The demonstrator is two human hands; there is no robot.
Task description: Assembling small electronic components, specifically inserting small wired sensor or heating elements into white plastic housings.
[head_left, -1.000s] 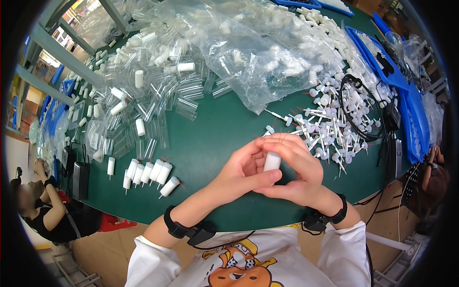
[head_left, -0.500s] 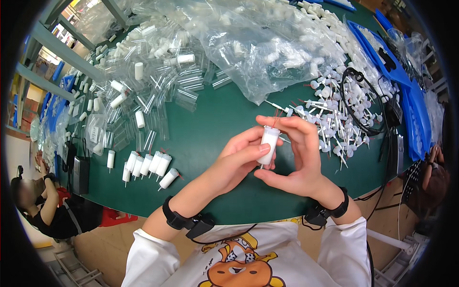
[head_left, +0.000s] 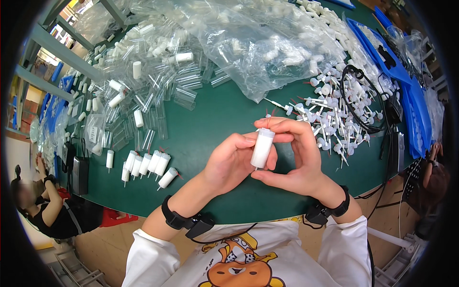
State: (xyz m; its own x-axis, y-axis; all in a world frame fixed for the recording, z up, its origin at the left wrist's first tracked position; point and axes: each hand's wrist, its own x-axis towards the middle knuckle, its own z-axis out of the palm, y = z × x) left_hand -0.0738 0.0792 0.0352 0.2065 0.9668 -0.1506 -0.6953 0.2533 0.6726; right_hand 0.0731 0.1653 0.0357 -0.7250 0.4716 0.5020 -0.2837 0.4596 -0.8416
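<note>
A white cylinder in a clear sleeve, with thin red wires at its top and a small pin at its base, stands nearly upright between my hands. My left hand closes on it from the left, thumb by its upper side and fingers partly hidden behind. From the right, my right hand spans its length, fingertips near the top and thumb near the base. Several similar wired cylinders lie in a row on the green table left of my hands.
Clear tubes and loose white cylinders pile up at the back left. A clear plastic bag covers the back middle. White stemmed parts with red wires heap on the right beside a black cable and blue trays. A person sits at far left.
The cylinder has shifted slightly left and turned more upright. My left thumb has moved up from its lower front to near its top, uncovering the white body.
</note>
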